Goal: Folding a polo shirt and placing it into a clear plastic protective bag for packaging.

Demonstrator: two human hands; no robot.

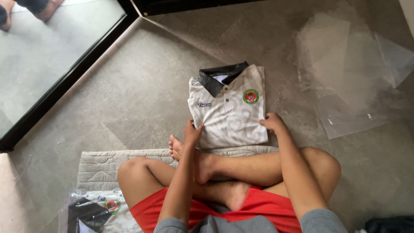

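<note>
The folded white polo shirt (228,110) lies on the grey floor (129,95), both hands, left hand (192,132) and right hand (271,122), pinching its lower corners with closed fingers, so I think an uneven pull could open the fold.

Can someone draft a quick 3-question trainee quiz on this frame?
1. True or false: both hands touch the folded shirt.
2. Where do the clear plastic bags lie? A) on the quilted mat B) on the floor to the person's right C) on the shirt
3. What colour is the shirt's collar?

Key:
1. True: the left hand grips the near left corner, the right hand the near right edge.
2. B
3. Black
</note>
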